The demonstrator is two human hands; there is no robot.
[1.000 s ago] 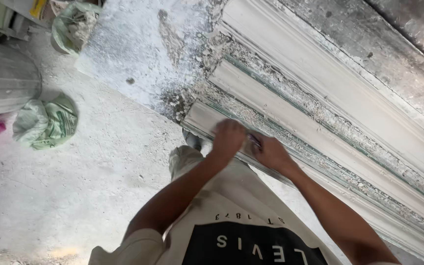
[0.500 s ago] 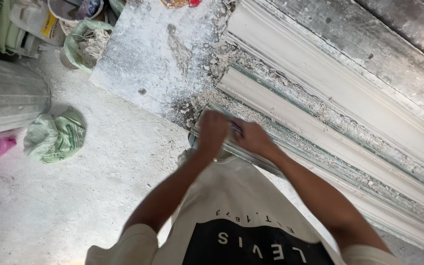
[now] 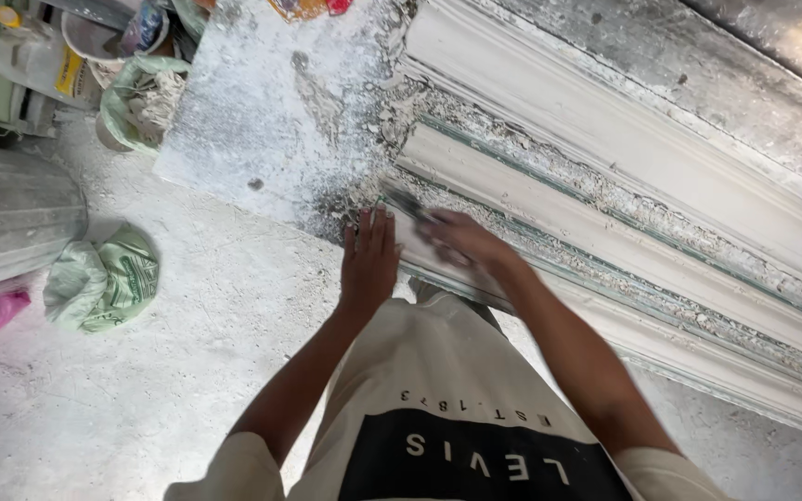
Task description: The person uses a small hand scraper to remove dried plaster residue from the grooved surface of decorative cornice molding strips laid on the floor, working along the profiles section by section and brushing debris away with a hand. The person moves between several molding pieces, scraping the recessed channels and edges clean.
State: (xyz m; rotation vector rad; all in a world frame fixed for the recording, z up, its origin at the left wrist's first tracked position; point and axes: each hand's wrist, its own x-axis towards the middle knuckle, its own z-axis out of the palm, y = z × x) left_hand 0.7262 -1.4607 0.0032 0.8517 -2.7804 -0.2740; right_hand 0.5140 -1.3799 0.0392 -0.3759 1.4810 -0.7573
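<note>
I am seeing a crumpled green bag (image 3: 104,278) lying at nine o'clock, my left hand (image 3: 368,260) pressing flat and unclenched on the near end of the white plaster moulding (image 3: 624,241), and at three o'clock of it my right hand (image 3: 461,243) clenching a blurred thin tool (image 3: 406,202) touching that moulding.

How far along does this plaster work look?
Done, it seems: the long white moulding looks cast and smooth. In hand: the right hand holds a dark tool at the near moulding's end, the left hand flat beside it. Left: crumbly plaster debris lines the grooves.
</note>
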